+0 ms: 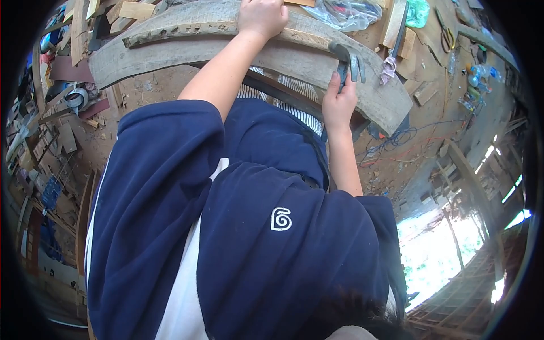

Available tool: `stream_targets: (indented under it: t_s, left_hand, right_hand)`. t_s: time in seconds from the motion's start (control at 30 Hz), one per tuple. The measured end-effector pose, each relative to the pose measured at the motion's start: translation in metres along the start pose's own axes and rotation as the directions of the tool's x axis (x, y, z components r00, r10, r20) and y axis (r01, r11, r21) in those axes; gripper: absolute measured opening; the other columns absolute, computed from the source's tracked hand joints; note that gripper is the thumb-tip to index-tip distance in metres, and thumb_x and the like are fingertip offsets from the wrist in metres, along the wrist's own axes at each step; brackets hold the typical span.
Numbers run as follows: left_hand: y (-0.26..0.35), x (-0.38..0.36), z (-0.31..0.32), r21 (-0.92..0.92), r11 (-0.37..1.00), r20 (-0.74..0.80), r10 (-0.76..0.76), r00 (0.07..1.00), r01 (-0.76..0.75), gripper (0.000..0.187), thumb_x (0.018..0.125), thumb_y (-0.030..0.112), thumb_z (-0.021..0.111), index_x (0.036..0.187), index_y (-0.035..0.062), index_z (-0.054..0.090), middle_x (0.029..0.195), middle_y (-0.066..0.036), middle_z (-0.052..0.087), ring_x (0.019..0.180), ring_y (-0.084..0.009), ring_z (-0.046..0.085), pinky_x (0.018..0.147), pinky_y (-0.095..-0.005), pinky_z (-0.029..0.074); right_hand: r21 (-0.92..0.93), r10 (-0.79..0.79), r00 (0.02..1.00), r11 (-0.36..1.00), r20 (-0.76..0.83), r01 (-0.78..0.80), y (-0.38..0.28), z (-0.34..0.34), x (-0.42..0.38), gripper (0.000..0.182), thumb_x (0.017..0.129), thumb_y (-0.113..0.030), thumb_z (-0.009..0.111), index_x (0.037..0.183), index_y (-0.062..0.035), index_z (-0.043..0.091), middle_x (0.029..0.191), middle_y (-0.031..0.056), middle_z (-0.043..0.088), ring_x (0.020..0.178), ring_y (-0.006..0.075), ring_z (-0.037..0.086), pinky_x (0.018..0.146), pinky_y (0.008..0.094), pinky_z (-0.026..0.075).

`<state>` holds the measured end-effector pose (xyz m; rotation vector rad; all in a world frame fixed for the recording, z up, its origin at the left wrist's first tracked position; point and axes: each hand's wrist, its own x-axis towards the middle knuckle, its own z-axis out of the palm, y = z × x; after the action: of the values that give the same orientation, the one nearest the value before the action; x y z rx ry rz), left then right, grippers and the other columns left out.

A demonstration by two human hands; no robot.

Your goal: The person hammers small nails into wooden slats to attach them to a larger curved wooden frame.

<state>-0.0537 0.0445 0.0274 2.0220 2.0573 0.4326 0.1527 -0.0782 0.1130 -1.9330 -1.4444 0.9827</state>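
Note:
My right hand (339,105) is closed around the handle of a claw hammer (344,55). The hammer's metal head points up and rests over or just above a wide grey wooden board (317,65). Along this board lies a narrow rough wooden strip (187,33). My left hand (264,18) is closed like a fist over the strip, close to the upper edge of the view. Whatever its fingers hold is hidden. Near the board's right end lies a long dark tool (400,34) with cloth (388,69) wrapped around one end.
A clear plastic bag (345,12) and a green bag (417,12) lie beyond the board. Pliers (445,35) are on the floor at right, near plastic bottles (481,73) and tangled cords (402,139). At left are wood scraps (136,10) and a tape roll (76,98).

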Motion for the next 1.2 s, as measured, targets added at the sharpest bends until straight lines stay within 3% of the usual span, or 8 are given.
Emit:
stream_targets:
  t_s: [0.43, 0.5, 0.6, 0.63, 0.8, 0.87, 0.97, 1.2]
  left_hand:
    - [0.001, 0.001, -0.004, 0.011, 1.0, -0.014, -0.01, 1.0, 0.01, 0.017, 0.081, 0.024, 0.06, 0.078, 0.0092, 0.068, 0.084, -0.015, 0.071, 0.085, -0.0313, 0.067, 0.085, -0.0458, 0.048]
    - [0.001, 0.0, -0.004, 0.013, 1.0, -0.028, 0.011, 1.0, -0.011, 0.016, 0.081, 0.023, 0.06, 0.077, 0.0092, 0.068, 0.084, -0.014, 0.071, 0.085, -0.0312, 0.067, 0.084, -0.0455, 0.048]
    - [0.001, 0.001, -0.004, 0.012, 1.0, 0.0, 0.013, 1.0, -0.013, 0.017, 0.081, 0.023, 0.06, 0.078, 0.009, 0.068, 0.084, -0.014, 0.071, 0.085, -0.0309, 0.067, 0.085, -0.0452, 0.048]
    - [0.002, 0.001, -0.006, -0.008, 1.0, -0.01, 0.013, 1.0, -0.013, 0.017, 0.081, 0.023, 0.06, 0.078, 0.009, 0.068, 0.084, -0.014, 0.071, 0.085, -0.0308, 0.066, 0.085, -0.0452, 0.048]
    - [-0.004, 0.0, 0.002, 0.074, 0.996, -0.005, 0.054, 0.999, -0.053, 0.016, 0.083, 0.016, 0.053, 0.084, 0.0138, 0.069, 0.085, -0.003, 0.072, 0.083, -0.0236, 0.067, 0.082, -0.0396, 0.049]
    - [-0.007, 0.0, 0.011, 0.066, 0.997, -0.069, 0.049, 0.996, -0.044, 0.019, 0.084, 0.023, 0.052, 0.075, 0.0148, 0.066, 0.08, -0.002, 0.07, 0.084, -0.0213, 0.066, 0.085, -0.039, 0.045]
    - [-0.007, 0.001, 0.011, 0.085, 0.995, -0.052, 0.05, 0.997, -0.045, 0.017, 0.084, 0.021, 0.053, 0.077, 0.0144, 0.067, 0.081, -0.002, 0.07, 0.084, -0.0219, 0.066, 0.084, -0.0397, 0.046]
    - [-0.006, 0.001, 0.01, 0.072, 0.996, -0.044, 0.049, 0.998, -0.046, 0.018, 0.084, 0.021, 0.052, 0.077, 0.0142, 0.067, 0.082, -0.002, 0.07, 0.084, -0.0219, 0.066, 0.084, -0.0402, 0.046]
  right_hand:
    - [0.071, -0.087, 0.992, 0.993, -0.089, 0.093, 0.001, 0.0, 0.009, 0.024, 0.103, -0.022, 0.053, 0.104, 0.0015, 0.057, 0.066, 0.0003, 0.051, 0.059, 0.009, 0.045, 0.053, 0.0271, 0.038]
    - [0.095, -0.217, 0.958, 0.967, -0.19, 0.238, 0.015, 0.004, 0.01, 0.025, 0.102, -0.022, 0.054, 0.105, 0.0019, 0.058, 0.067, 0.0022, 0.053, 0.06, 0.0097, 0.047, 0.054, 0.0279, 0.039]
    - [0.058, -0.061, 0.997, 0.996, -0.044, 0.063, 0.0, 0.002, 0.003, 0.027, 0.102, -0.023, 0.054, 0.111, 0.0023, 0.058, 0.07, 0.0041, 0.056, 0.063, 0.0102, 0.05, 0.057, 0.0284, 0.041]
    - [-0.029, -0.079, 0.997, 0.996, -0.005, 0.079, 0.005, 0.003, 0.006, 0.031, 0.101, -0.021, 0.056, 0.118, 0.0057, 0.055, 0.067, 0.0142, 0.06, 0.056, 0.0235, 0.059, 0.056, 0.0374, 0.046]
    - [0.076, -0.145, 0.984, 0.985, -0.102, 0.154, -0.01, 0.007, 0.001, 0.029, 0.101, -0.021, 0.056, 0.116, 0.0025, 0.057, 0.067, 0.0139, 0.059, 0.056, 0.0261, 0.059, 0.056, 0.0366, 0.046]
    - [0.007, -0.351, 0.914, 0.933, -0.204, 0.359, -0.01, 0.009, 0.005, 0.029, 0.101, -0.021, 0.055, 0.117, 0.0032, 0.056, 0.068, 0.0135, 0.059, 0.056, 0.0243, 0.058, 0.055, 0.0354, 0.046]
    - [-0.005, -0.171, 0.976, 0.985, -0.137, 0.172, 0.004, 0.014, 0.003, 0.028, 0.102, -0.02, 0.053, 0.117, 0.0032, 0.055, 0.069, 0.0141, 0.059, 0.057, 0.0232, 0.058, 0.055, 0.0347, 0.046]
    - [0.02, -0.183, 0.972, 0.982, -0.145, 0.188, -0.022, 0.0, 0.001, 0.025, 0.102, -0.021, 0.053, 0.11, 0.0022, 0.054, 0.071, 0.0176, 0.061, 0.062, 0.0308, 0.061, 0.06, 0.0406, 0.047]
